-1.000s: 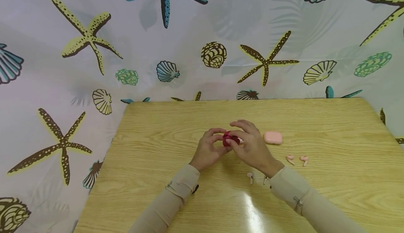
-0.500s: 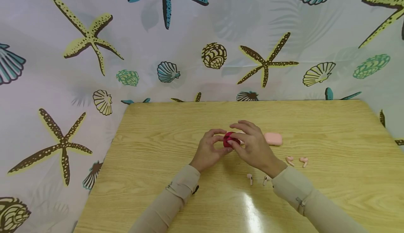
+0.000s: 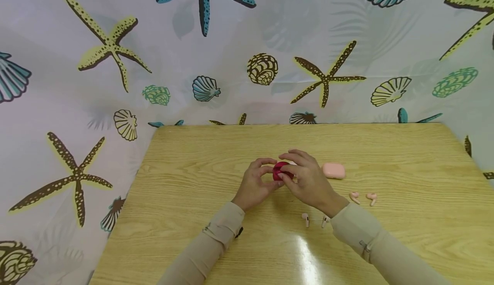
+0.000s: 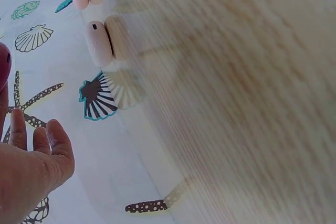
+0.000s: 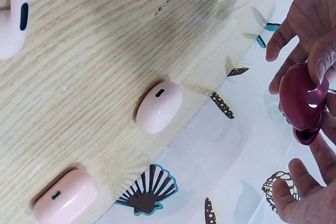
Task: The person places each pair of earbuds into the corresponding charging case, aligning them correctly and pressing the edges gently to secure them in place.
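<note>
Left hand: your left hand [image 3: 257, 181] is up over the middle of the wooden table [image 3: 185, 199]. Its fingers curl round the left side of the red earbud case [image 3: 280, 171], with the thumb low and the first finger arched over the top.
Right hand: your right hand [image 3: 306, 181] comes in from the other side. Its fingers bend round the right side of the case, and a fingertip [image 5: 321, 65] presses on the shiny red lid.
Red case: it sits between your two hands, held a little above the table. In the right wrist view the red earbud case [image 5: 303, 100] looks a bit open at the bottom edge.
Arms: both sleeves [image 3: 216, 244] reach in from the near edge of the table and meet in the middle.
Pink case: the pink earbud case [image 3: 333, 170] lies shut on the table just to the right of your right hand, not touching it.
Pink earbuds: two pink earbuds [image 3: 362, 197] lie side by side, nearer to you than the pink case.
Pale earbuds: two pale earbuds [image 3: 306, 218] lie on the table by your right wrist.
Change: since one second ago your right hand has slid a little to the left and covers more of the red case. The white bit that showed by the case is hidden now. Your left hand has stayed put.
</note>
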A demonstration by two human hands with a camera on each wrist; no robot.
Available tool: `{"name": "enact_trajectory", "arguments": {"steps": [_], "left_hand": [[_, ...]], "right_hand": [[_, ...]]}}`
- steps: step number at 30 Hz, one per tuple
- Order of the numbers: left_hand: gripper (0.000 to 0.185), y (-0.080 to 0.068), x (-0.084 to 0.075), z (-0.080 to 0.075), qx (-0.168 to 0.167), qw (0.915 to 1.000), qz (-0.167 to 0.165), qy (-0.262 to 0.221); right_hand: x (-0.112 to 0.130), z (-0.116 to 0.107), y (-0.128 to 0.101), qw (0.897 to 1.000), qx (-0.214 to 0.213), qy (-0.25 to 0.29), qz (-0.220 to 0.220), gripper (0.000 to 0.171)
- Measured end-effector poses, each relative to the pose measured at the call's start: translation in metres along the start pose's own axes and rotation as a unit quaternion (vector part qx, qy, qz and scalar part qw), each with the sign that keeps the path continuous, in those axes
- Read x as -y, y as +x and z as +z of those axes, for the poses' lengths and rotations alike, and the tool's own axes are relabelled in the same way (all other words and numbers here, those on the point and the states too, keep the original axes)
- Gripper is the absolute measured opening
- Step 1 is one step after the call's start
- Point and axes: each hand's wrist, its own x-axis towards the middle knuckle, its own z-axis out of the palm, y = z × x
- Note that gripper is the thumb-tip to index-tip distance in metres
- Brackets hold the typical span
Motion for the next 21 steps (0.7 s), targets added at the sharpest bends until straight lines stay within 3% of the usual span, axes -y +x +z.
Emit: {"name": "enact_trajectory", "arguments": {"steps": [15, 21], "left_hand": [[0.018, -0.0005, -0.0013, 0.0009, -0.002, 0.9999, -0.008, -0.007], [0.018, -0.0001, -0.0018, -0.0005, 0.003, 0.9997, -0.020, -0.015]], "right_hand": [[0.0004, 0.0006, -0.0017, 1.000, 0.010, -0.005, 0.006, 0.014], [-0.0047, -0.0044, -0.0024, 1.000, -0.004, 0.027, -0.006, 0.020]]}}
